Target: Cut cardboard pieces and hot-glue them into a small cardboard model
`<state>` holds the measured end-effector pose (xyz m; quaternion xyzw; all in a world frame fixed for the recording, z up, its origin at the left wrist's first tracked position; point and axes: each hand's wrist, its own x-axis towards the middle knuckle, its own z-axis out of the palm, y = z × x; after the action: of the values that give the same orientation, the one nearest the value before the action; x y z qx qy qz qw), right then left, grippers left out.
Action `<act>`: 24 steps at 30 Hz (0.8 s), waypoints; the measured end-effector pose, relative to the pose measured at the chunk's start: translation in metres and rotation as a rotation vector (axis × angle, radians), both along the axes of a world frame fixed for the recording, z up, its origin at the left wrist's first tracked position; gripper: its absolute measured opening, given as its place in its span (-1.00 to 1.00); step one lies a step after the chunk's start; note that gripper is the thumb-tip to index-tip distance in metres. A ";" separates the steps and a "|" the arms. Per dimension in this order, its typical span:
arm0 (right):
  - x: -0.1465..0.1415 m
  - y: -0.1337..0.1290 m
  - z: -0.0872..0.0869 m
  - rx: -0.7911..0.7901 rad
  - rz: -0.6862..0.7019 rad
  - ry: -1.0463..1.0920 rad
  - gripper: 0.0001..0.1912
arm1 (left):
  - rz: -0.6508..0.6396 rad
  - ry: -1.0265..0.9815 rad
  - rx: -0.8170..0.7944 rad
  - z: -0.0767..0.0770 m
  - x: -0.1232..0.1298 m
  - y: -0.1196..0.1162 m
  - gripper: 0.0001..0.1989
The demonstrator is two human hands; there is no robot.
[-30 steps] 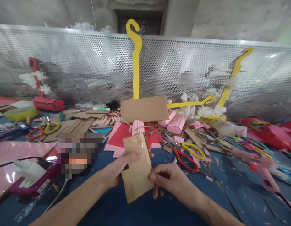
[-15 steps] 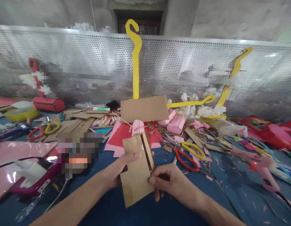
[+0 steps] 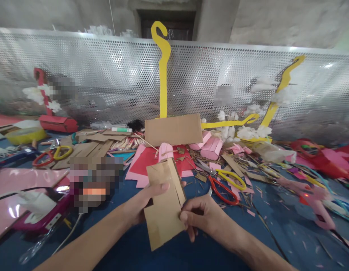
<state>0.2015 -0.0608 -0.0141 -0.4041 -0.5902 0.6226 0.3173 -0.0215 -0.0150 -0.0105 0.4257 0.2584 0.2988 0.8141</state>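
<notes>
A folded piece of brown cardboard (image 3: pixel 163 210) is held between both hands over the blue tabletop. My left hand (image 3: pixel 147 199) is closed around its left side, thumb lying on the upper face and fingertips showing past the far edge. At the right edge, my right hand (image 3: pixel 201 216) pinches the cardboard between thumb and forefinger, beside a narrow strip along that side. Just beyond lie red and pink paper sheets (image 3: pixel 139 165). Scissors with one red and one yellow handle (image 3: pixel 224 188) rest to the right of the cardboard.
A yellow hook-topped shape (image 3: pixel 162 82) stands behind a cardboard panel (image 3: pixel 173 130). On the right lies a pink glue gun (image 3: pixel 313 199) with its cord. At left are a purple power strip (image 3: pixel 44 214) and more scissors (image 3: pixel 54 154). A perforated metal screen (image 3: pixel 112 75) spans the back.
The dark gap along the cardboard's right side has narrowed as the side strip closed toward the main face. Both hands keep nearly the same place.
</notes>
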 end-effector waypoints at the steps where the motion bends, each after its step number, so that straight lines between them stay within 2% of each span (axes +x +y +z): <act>1: 0.000 0.000 0.000 0.002 -0.002 0.002 -0.48 | -0.001 0.000 0.006 0.000 0.000 0.000 -0.37; 10: 0.001 0.001 -0.001 0.012 -0.010 -0.002 -0.46 | 0.009 0.011 0.065 -0.003 0.000 0.001 -0.33; 14: 0.000 0.000 0.000 0.008 -0.008 -0.001 -0.44 | -0.015 0.008 0.048 -0.007 -0.001 0.002 -0.29; 19: -0.001 -0.001 0.003 0.000 -0.006 0.012 -0.44 | -0.002 0.005 0.066 -0.009 -0.002 0.002 -0.34; 24: -0.001 -0.001 0.004 0.002 -0.020 -0.006 -0.43 | -0.015 -0.017 0.060 -0.010 -0.003 0.003 -0.27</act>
<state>0.2001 -0.0618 -0.0105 -0.4117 -0.5878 0.6175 0.3221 -0.0243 -0.0119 -0.0205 0.4493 0.2393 0.3040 0.8053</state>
